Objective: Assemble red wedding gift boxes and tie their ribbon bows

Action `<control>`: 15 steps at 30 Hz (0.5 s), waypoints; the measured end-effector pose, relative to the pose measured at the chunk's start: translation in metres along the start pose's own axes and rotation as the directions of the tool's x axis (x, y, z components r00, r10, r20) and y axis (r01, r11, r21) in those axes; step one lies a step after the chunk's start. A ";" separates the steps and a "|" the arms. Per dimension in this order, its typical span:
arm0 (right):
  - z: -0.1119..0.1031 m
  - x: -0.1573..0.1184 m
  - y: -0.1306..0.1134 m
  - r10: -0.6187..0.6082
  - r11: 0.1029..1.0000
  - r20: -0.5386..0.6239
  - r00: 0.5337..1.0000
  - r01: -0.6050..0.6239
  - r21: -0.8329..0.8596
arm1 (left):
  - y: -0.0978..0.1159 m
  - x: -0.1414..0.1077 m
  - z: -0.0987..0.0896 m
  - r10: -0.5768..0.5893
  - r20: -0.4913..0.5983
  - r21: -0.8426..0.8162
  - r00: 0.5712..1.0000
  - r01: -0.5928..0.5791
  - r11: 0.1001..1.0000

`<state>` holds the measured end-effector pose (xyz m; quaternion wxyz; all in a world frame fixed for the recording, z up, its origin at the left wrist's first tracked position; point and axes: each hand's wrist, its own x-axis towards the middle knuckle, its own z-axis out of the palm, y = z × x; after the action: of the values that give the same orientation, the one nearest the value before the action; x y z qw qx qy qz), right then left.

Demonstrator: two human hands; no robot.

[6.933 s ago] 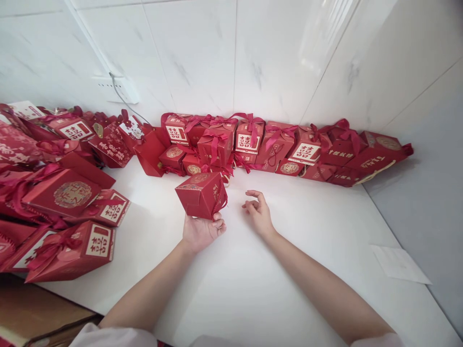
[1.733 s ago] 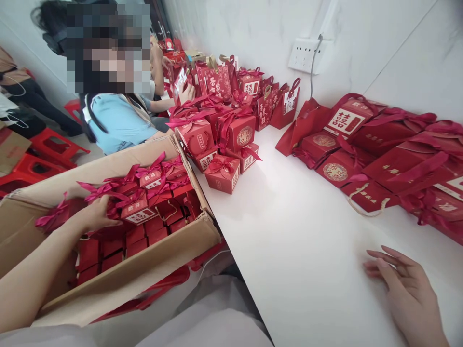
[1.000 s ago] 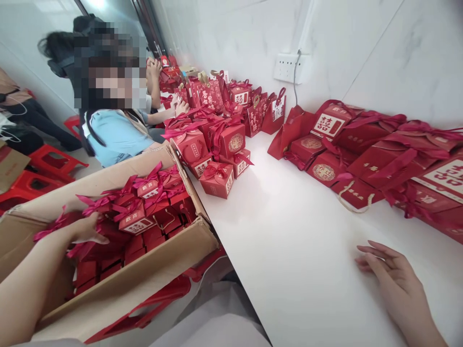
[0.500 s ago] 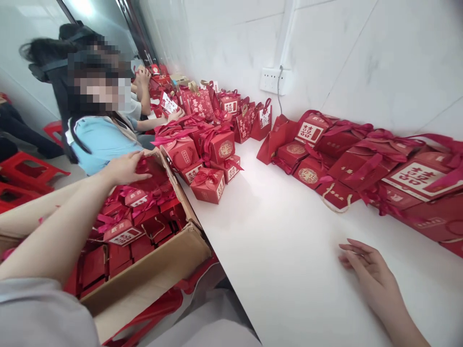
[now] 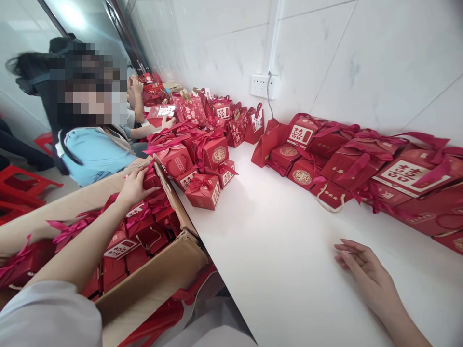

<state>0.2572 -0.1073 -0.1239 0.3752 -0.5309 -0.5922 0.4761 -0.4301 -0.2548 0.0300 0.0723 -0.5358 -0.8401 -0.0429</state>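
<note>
My left hand (image 5: 135,187) reaches into a cardboard box (image 5: 152,284) filled with red gift boxes and touches a red gift box (image 5: 152,179) in its far corner. The fingers are bent over that box, thumb spread toward the right; the fingertips are partly hidden. Palm turned inward, my right hand (image 5: 361,267) rests over the white table (image 5: 275,270) with loosely curled fingers apart and nothing in them. A small red box with a ribbon (image 5: 203,192) sits on the table near the carton's edge.
Red boxes (image 5: 358,159) are stacked along the wall at right. More boxes and bags (image 5: 195,113) crowd the table's far left part. A person in blue (image 5: 94,154) sits beyond the carton, handling a red item. Red stools (image 5: 27,185) stand at left.
My left hand has moved deeper into the carton's far corner, its fingers now lower over a box. The view has shifted slightly. My right hand keeps its pose.
</note>
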 end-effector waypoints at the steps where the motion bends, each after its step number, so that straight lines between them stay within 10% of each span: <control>1: 0.000 0.000 0.000 -0.003 1.000 0.007 1.000 0.003 -0.001 | 0.000 0.002 0.000 0.007 -0.012 0.015 1.000 -0.007 1.000; 15: 0.003 -0.002 -0.005 -0.013 1.000 0.030 0.999 0.013 -0.009 | 0.021 0.024 -0.033 0.031 0.019 0.216 0.999 -0.035 0.976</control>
<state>0.2533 -0.1093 -0.1198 0.3669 -0.5215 -0.6033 0.4789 -0.4182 -0.2294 0.0669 0.1241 -0.5389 -0.8314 0.0542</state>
